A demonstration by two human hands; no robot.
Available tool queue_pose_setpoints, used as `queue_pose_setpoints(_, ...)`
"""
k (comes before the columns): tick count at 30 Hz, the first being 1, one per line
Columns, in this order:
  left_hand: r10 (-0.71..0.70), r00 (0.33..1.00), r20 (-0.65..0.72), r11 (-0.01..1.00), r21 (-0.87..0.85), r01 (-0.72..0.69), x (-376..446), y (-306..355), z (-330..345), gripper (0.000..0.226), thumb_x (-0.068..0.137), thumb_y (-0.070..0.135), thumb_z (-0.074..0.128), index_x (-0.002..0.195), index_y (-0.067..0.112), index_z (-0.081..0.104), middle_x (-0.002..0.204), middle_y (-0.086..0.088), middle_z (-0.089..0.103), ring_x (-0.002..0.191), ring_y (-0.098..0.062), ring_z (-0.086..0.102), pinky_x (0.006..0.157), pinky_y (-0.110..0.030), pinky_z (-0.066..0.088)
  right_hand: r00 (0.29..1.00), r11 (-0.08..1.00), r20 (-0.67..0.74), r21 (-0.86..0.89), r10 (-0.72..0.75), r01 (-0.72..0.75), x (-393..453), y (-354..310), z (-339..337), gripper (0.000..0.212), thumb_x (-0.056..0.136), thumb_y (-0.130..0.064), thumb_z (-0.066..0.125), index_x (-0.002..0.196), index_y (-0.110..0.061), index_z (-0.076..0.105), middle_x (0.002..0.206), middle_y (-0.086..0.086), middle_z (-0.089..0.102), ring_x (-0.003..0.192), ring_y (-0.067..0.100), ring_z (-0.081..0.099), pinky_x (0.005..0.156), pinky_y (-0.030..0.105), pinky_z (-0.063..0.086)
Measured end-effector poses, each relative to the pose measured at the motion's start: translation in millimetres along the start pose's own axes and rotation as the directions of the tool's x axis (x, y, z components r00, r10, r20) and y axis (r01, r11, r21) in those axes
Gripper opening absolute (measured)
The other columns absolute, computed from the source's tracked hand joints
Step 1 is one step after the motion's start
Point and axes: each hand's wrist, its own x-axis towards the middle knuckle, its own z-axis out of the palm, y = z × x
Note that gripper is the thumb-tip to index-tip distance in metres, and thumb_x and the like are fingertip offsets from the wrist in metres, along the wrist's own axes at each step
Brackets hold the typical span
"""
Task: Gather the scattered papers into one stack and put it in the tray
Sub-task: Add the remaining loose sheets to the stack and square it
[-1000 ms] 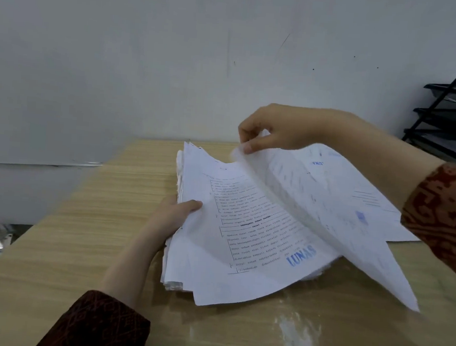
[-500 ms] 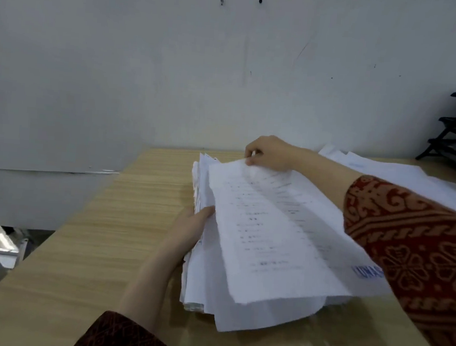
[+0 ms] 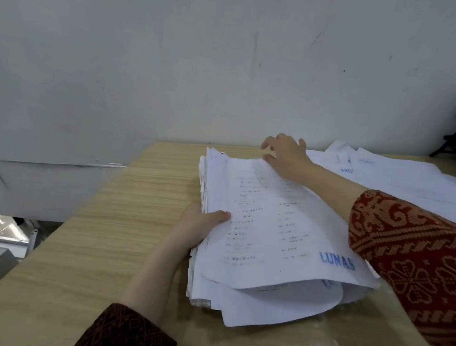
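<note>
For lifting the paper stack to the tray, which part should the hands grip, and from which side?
Grip the paper stack by its two long edges, one hand from each side. The left hand already holds the left edge, where the sheets line up best. The near and right edges are loose and curled, so the right hand should probably square them first.

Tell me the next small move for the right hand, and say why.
Probably reach the right hand over to the loose sheets lying beyond it on the table and bring one onto the stack. The left hand grips the stack's edge, the right hand looks open above the top sheet, and those papers lie ungathered.
</note>
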Motion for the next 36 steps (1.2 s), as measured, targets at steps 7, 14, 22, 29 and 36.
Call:
queue_pose_setpoints(7, -0.018, 0.999, -0.038, 0.999, 0.050, 0.020, -4.2, 5.5, 0.9, 0.018, 0.091, 0.023, 0.060, 0.108, 0.018, 0.057, 0.082, 0.010, 0.060, 0.072, -0.007, 0.058, 0.053, -0.020, 0.040, 0.971, 0.983, 0.163, 0.032, 0.172, -0.180, -58.6, 25.0, -36.9, 0.059, 0.093, -0.036, 0.052, 0.143, -0.014, 0.029, 0.143, 0.013, 0.036, 0.130, 0.029, 0.035, 0.102, 0.039, 0.032)
queue_pose_setpoints(14, -0.051, 0.995, -0.086, 0.997, 0.055, 0.056, -7.0, 8.1, 6.7, 0.019, 0.092, 0.023, 0.055, 0.107, 0.011, 0.054, 0.082, 0.004, 0.059, 0.071, -0.013, 0.058, 0.054, -0.026, 0.038, 0.921, 0.913, 0.264, 0.218, 0.286, -0.346, -153.7, 67.3, -38.9, 0.046, 0.098, -0.033, 0.042, 0.141, -0.014, 0.039, 0.147, 0.006, 0.039, 0.132, 0.024, 0.038, 0.105, 0.030, 0.029)
queue_pose_setpoints(22, -0.068, 0.986, -0.153, 0.989, 0.118, 0.087, -3.2, 5.7, 8.1, 0.031, 0.090, 0.027, 0.057, 0.115, 0.009, 0.053, 0.084, 0.002, 0.055, 0.072, -0.016, 0.055, 0.054, -0.029, 0.036, 0.795, 0.786, 0.002, -0.146, 0.607, -0.600, -175.2, 120.8, -46.5, 0.058, 0.091, -0.045, 0.048, 0.141, -0.019, 0.031, 0.146, 0.009, 0.034, 0.133, 0.032, 0.029, 0.103, 0.044, 0.028)
queue_pose_setpoints(29, -0.054, 0.987, -0.149, 0.988, 0.133, 0.074, -4.9, 7.4, 14.4, 0.021, 0.092, 0.025, 0.055, 0.105, 0.009, 0.049, 0.079, 0.001, 0.052, 0.067, -0.016, 0.050, 0.053, -0.029, 0.033, 0.802, 0.810, -0.155, -0.020, 0.577, -0.586, -186.3, 135.7, -52.5, 0.022, 0.093, -0.029, 0.049, 0.107, -0.020, 0.063, 0.111, 0.004, 0.064, 0.100, 0.025, 0.055, 0.071, 0.031, 0.042)
queue_pose_setpoints(36, -0.066, 0.989, -0.132, 0.987, 0.139, 0.084, -4.0, 4.3, 9.2, 0.028, 0.090, 0.029, 0.056, 0.111, 0.011, 0.052, 0.090, -0.002, 0.060, 0.080, -0.022, 0.059, 0.062, -0.033, 0.043, 0.822, 0.816, -0.070, -0.097, 0.566, -0.570, -185.9, 132.2, -49.6, 0.040, 0.090, -0.046, 0.053, 0.121, -0.021, 0.055, 0.122, 0.004, 0.057, 0.115, 0.026, 0.047, 0.087, 0.037, 0.043)
